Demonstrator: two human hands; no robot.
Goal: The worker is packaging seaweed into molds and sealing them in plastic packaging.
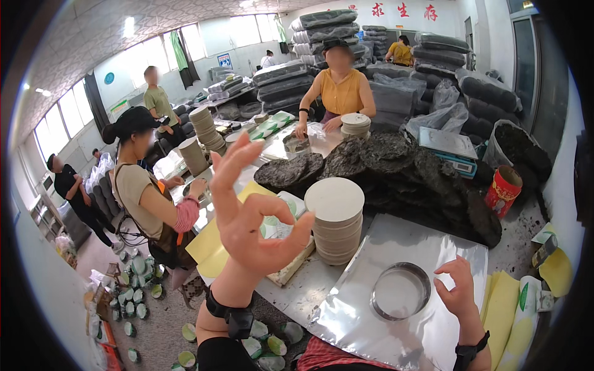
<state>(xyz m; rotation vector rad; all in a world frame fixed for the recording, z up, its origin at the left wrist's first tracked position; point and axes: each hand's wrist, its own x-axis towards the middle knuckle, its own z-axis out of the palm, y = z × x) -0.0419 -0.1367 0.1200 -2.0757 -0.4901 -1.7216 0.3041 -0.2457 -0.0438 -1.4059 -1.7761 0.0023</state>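
My left hand (257,232) is raised in front of me over the near left of the table. Its thumb and index finger curve toward each other into a loop, the other fingers stretch upward, and it holds nothing. Lower right, my right hand (458,285) hovers beside a round metal ring (427,297), thumb and forefinger apart with nothing between them. The ring lies on a shiny metal sheet (352,309). Just right of my left hand stands a stack of pale round discs (337,229). Both wrists wear black bands.
Dark, rough flat cakes (396,167) pile up beyond the sheet. A blue scale (448,148) and a red can (503,190) stand at right. Yellow sheets (501,309) lie by my right arm. Co-workers stand left and across. Green-and-white packs (139,290) litter the floor at left.
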